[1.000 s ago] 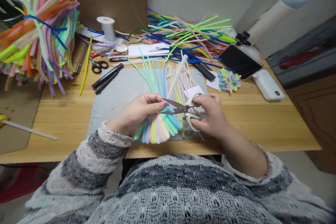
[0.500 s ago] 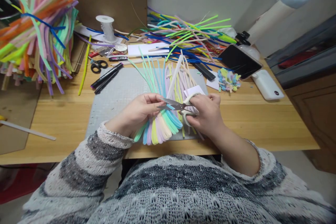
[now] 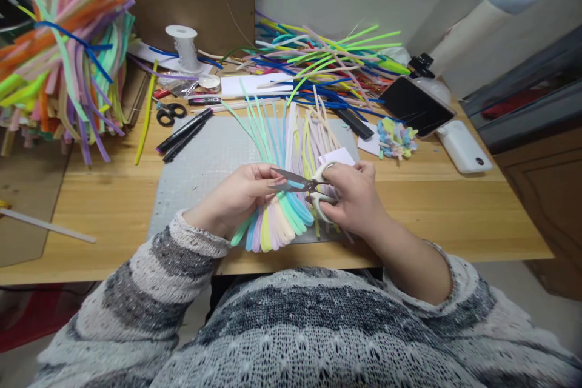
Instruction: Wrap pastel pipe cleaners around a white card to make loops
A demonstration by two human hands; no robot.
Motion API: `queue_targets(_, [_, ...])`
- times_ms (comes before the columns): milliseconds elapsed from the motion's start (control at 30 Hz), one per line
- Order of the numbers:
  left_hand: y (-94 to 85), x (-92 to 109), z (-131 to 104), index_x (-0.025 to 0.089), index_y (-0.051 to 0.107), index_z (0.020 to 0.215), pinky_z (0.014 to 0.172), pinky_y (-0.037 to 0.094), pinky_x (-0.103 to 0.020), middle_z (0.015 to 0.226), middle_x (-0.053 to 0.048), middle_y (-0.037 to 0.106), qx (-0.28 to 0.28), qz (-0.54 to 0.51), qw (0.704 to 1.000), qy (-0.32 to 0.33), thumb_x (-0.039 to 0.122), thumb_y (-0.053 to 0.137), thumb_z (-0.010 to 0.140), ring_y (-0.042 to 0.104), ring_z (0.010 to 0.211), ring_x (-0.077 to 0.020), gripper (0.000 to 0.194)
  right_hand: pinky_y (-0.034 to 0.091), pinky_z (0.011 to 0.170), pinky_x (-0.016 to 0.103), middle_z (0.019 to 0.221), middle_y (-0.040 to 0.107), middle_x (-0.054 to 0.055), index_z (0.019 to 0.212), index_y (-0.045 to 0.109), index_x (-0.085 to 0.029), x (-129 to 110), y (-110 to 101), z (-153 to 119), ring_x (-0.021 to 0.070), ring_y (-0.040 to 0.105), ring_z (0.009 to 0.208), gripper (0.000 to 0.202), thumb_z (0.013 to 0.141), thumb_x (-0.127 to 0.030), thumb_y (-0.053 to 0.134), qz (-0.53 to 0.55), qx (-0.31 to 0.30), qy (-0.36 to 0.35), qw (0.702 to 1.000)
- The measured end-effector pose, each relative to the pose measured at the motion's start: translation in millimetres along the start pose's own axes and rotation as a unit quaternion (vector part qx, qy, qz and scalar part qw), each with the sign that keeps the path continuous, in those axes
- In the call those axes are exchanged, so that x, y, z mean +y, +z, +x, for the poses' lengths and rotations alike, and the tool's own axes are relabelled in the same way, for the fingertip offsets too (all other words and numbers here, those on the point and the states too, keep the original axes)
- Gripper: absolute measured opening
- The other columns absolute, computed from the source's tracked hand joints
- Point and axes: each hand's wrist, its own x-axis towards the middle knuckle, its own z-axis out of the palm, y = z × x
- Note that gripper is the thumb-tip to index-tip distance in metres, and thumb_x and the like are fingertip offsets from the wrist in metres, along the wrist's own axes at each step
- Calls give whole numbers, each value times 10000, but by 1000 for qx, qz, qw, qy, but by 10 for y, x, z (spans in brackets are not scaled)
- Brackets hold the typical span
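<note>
My left hand pinches a fan of folded pastel pipe cleaners in green, blue, purple, yellow and peach. Their rounded loops spread below my fingers. In my right hand are scissors with off-white handles. The parted blades point left, reaching my left fingertips, with a short blue pipe cleaner end between them. Behind the hands, loose pastel pipe cleaners lie across the grey cutting mat. What lies under my left fingers is hidden.
A big bundle of pipe cleaners stands at left. Black scissors and black markers lie beside the mat. At right are a phone, a white power bank and a fluffy pastel piece. More pipe cleaners are heaped behind.
The scissors and my right hand have shifted slightly left, bringing the blades further over my left fingertips. A white strip above the fan now stands more upright. My left hand has hardly moved.
</note>
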Motion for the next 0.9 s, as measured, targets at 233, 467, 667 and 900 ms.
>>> queue_targets(233, [32,-29,2,94,634,698,519,426,-190,593,5,628,-34,-2,999,19,180,763,655,545,494,-62,161,228,745,344,717,544,-14,736,494,-213,-42,28,27,164,486,675,136,736,-312,587,-60,8,-17,998])
queue_targets(467, [43,-24,1,105,621,651,577,455,-212,544,17,609,-31,-17,999,5,135,748,663,557,496,-71,132,246,723,326,647,497,-28,685,456,-214,-50,108,20,146,451,613,184,768,-310,589,-21,16,-15,1000])
queue_targets(667, [26,-52,10,104,642,712,603,478,-220,651,-20,684,-32,-31,999,-4,102,759,627,627,577,-101,145,266,707,326,622,474,-29,678,437,-217,-29,122,3,146,420,592,219,781,-335,591,-13,18,-34,999])
queue_targets(900, [31,-43,9,110,665,738,568,461,-208,646,-22,678,-47,-12,999,-2,187,787,627,602,561,-94,182,297,666,325,571,456,-23,635,390,-230,-12,168,-14,155,386,571,224,776,-256,562,-11,33,-56,998])
